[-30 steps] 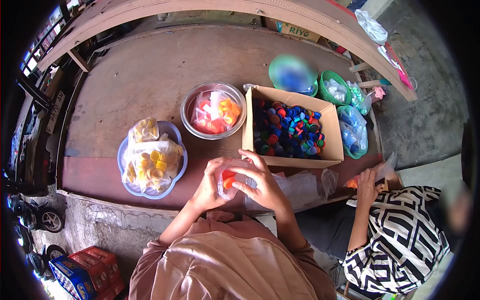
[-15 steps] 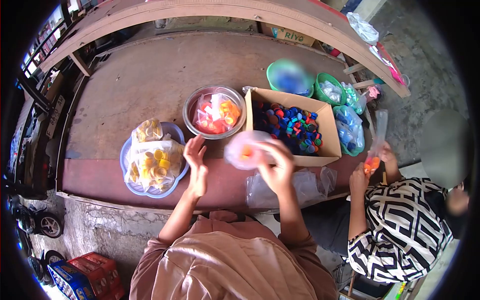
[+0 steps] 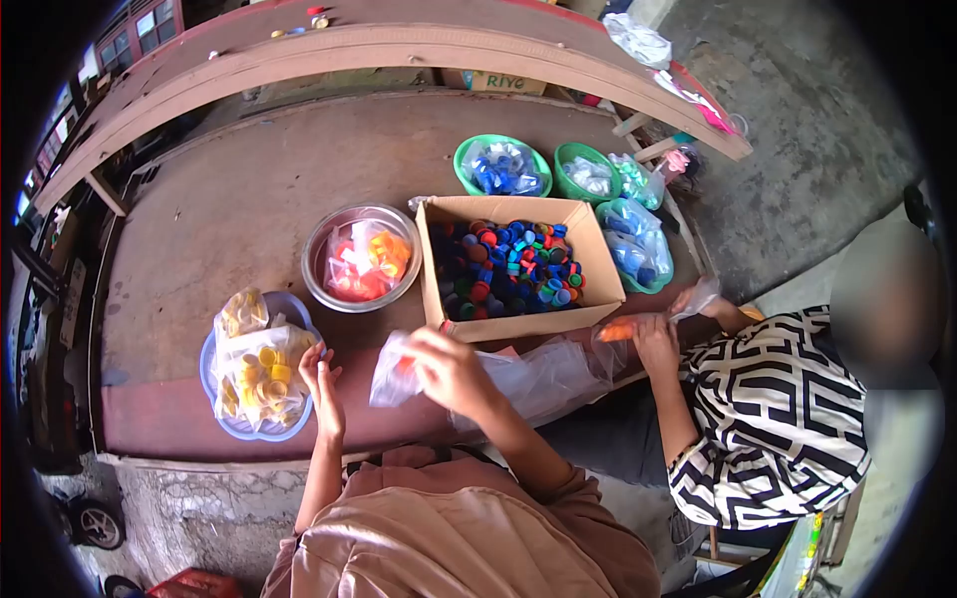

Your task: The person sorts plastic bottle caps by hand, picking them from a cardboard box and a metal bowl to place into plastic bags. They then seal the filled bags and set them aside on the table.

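A small clear plastic bag (image 3: pixel 393 373) hangs from my right hand (image 3: pixel 446 369), whose fingers are pinched on it; something reddish shows inside, blurred. My left hand (image 3: pixel 325 387) is raised with its fingers apart and nothing in it, just right of the blue basin (image 3: pixel 209 384) of bagged yellow caps (image 3: pixel 265 374). Behind my hands stands the steel bowl (image 3: pixel 312 286) with bags of red and orange caps (image 3: pixel 371 259). The cardboard box (image 3: pixel 518 326), full of loose blue, red and green caps (image 3: pixel 513 264), is beyond my right hand. Flat clear bags (image 3: pixel 543 379) lie right of it.
At the right a person in a patterned top (image 3: pixel 773 409) holds a clear bag of orange caps (image 3: pixel 620 330). Green baskets (image 3: pixel 546 187) with bagged caps stand behind the box. A wooden rail (image 3: pixel 399 45) crosses the far side. Red crates (image 3: pixel 194 583) are at the lower left.
My left hand let go of the bag and moved left toward the blue basin. My right hand keeps the bag, now lower. The view has shifted; the person's hands have lowered their bag since the middle frame.
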`<state>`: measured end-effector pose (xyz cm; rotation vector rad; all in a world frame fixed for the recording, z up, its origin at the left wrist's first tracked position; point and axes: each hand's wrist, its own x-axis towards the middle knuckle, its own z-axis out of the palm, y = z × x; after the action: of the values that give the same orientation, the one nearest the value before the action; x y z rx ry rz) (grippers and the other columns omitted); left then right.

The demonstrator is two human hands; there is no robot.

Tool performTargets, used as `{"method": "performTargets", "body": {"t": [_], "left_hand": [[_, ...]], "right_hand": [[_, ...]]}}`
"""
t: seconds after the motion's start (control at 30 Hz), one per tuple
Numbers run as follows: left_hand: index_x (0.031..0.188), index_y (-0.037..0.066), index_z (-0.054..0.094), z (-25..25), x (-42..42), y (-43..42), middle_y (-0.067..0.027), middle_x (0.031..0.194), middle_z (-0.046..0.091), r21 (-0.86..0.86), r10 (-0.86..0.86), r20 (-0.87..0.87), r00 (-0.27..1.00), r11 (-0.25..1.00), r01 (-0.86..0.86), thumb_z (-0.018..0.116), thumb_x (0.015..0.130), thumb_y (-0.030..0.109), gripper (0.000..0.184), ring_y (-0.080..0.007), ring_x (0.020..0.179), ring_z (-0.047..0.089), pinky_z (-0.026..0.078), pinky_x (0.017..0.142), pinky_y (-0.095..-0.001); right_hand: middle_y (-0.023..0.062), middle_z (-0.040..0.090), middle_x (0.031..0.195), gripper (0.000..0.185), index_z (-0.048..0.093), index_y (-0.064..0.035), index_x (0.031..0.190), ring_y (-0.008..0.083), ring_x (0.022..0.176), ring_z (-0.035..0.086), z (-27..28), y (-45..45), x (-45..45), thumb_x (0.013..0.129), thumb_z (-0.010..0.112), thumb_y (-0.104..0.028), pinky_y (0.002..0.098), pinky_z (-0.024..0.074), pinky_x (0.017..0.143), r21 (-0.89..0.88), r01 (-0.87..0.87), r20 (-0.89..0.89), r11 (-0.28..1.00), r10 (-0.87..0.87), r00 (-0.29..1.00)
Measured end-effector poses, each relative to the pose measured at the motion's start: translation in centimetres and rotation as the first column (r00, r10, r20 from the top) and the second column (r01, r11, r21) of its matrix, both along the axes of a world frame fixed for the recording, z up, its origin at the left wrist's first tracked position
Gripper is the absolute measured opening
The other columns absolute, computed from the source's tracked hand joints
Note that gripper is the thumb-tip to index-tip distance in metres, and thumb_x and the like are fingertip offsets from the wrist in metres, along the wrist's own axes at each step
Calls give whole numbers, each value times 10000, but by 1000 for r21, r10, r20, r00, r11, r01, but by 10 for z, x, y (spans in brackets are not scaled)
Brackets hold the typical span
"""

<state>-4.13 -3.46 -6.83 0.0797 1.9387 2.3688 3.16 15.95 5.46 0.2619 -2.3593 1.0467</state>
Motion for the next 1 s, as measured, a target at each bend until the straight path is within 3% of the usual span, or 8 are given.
{"method": "performTargets", "body": {"t": [0.1,0.17,0.3,0.43,0.6,0.73,0.87,1.0], "left_hand": [[1242,90,373,1,4,1,-82,1260,398,7,-42,34,999,999,42,395,941,359,404,-209,1156,417,383,884,-373],[1228,109,377,-2,7,5,-74,1240,400,9,-121,76,990,993,120,401,933,392,410,-199,1135,413,375,883,-388],[1262,125,374,-22,20,14,-92,1300,382,184,-269,472,840,961,205,402,851,600,628,-237,1222,354,312,942,-499],[1307,70,308,11,21,27,-120,1266,419,864,-865,275,419,414,288,424,824,629,747,-288,1127,459,365,962,-474],[1318,106,341,38,14,44,-109,1260,460,424,-531,176,829,801,423,394,831,630,718,-271,1150,470,369,983,-455],[1343,96,320,62,1,42,-127,1310,420,904,-775,24,632,286,317,397,784,695,824,-263,1206,420,337,1008,-465],[1386,63,255,58,-10,40,-151,1395,330,874,-864,209,457,375,309,377,769,724,912,-293,1241,388,320,1021,-461],[1251,46,432,49,-9,45,-97,1194,532,749,-861,336,382,490,446,593,835,383,560,-213,1082,537,433,936,-379]], "right_hand": [[111,558,876,283,593,-23,941,292,748,586,-17,6,-9,676,555,69,355,491,643,-83,169,-239,982,-185,953],[145,578,885,251,593,0,923,293,747,603,-46,22,-14,698,531,92,326,502,641,239,0,197,971,-49,979],[153,580,882,251,597,13,916,298,758,605,-11,25,-4,690,532,101,340,492,661,-8,125,-35,992,-125,992],[132,593,821,161,642,4,774,218,743,604,14,29,2,710,535,106,278,471,647,-192,-55,-69,980,42,997],[117,600,834,176,662,-34,758,215,770,604,-11,52,13,688,553,84,289,471,668,-224,30,-66,974,-45,997],[93,607,814,146,652,-43,680,226,800,599,-13,52,30,639,577,76,326,471,727,-193,34,-17,981,-38,999],[54,616,769,160,620,-50,608,236,786,601,4,52,35,576,565,97,346,481,738,-92,-123,-73,988,116,991],[127,597,895,115,648,-19,690,251,866,588,11,53,42,593,617,34,352,480,756,-116,-76,33,990,80,996]]}}
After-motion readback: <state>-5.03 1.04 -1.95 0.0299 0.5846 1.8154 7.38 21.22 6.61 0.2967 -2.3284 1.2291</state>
